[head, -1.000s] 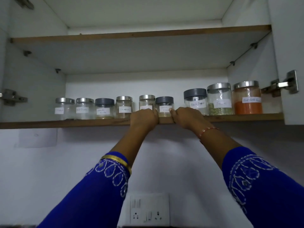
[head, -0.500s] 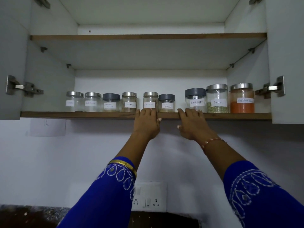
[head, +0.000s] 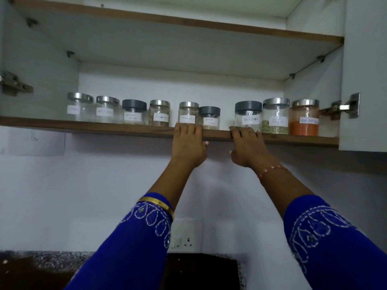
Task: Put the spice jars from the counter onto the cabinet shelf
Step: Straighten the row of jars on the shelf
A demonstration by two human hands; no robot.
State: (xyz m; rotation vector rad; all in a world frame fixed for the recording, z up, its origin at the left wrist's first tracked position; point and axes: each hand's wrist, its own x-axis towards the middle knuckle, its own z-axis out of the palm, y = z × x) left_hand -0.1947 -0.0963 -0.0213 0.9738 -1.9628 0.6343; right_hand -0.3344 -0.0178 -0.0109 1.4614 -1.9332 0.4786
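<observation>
Several labelled glass spice jars stand in a row on the lower cabinet shelf [head: 104, 127], from a silver-lidded jar [head: 79, 106] at the left to a jar of orange powder [head: 304, 118] at the right. My left hand [head: 188, 145] lies flat against the shelf's front edge, fingertips just below a silver-lidded jar [head: 188, 114] and beside a grey-lidded jar [head: 209, 118]. My right hand [head: 247, 147] rests on the edge below the grey-lidded black pepper jar [head: 248, 115]. Neither hand holds a jar.
Both cabinet doors hang open, with hinges at left [head: 12, 83] and right [head: 345, 107]. An upper shelf [head: 188, 19] spans above. A wall socket [head: 186, 235] sits below, over the dark speckled counter [head: 41, 262]. A gap lies between the two grey-lidded middle jars.
Both hands slid down from the jars at the shelf to its front edge, with fingers spread flat. The view dropped, bringing the counter into sight.
</observation>
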